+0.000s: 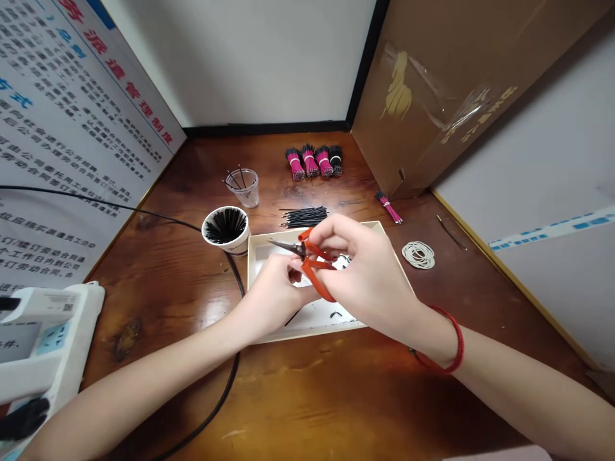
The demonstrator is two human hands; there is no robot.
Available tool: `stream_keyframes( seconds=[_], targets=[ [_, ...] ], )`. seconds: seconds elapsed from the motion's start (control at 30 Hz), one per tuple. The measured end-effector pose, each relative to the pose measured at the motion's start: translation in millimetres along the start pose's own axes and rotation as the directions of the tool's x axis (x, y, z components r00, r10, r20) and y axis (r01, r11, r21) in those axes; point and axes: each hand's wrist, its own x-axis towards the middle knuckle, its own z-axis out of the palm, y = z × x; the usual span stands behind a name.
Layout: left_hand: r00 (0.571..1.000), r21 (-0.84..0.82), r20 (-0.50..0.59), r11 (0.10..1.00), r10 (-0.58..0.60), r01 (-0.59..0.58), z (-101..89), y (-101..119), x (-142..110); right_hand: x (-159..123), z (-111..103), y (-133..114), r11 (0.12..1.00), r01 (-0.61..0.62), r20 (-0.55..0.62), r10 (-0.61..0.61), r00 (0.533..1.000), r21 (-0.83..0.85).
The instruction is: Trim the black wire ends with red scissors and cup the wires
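Note:
My right hand is closed round the orange handles of a pair of small scissors. Their dark pointed blades reach left over my left hand, whose fingers are pinched together. A thin black wire sticks out below my left hand; its grip on the wire is partly hidden. Both hands are above a shallow white box with small black scraps inside. Just behind the box lies a pile of black wires.
A paper cup full of black wires and a clear cup stand at left. Pink and black bundles lie behind. At right are a small pink bundle and white bands. A black cable crosses the table.

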Motion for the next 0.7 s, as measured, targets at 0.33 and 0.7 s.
stream_keyframes(
  seconds=[0.33,0.7],
  targets=[
    [1.0,-0.145,-0.011,0.989,0.022,-0.023,-6.0,-16,7,-9,-42,4,0.913,-0.3,-0.1,0.338,0.936,0.278],
    [0.99,-0.3,0.007,0.944,-0.139,0.135,-0.5,9,-13,-21,-23,12,0.859,-0.293,-0.003,0.324,0.946,0.42]
  ],
)
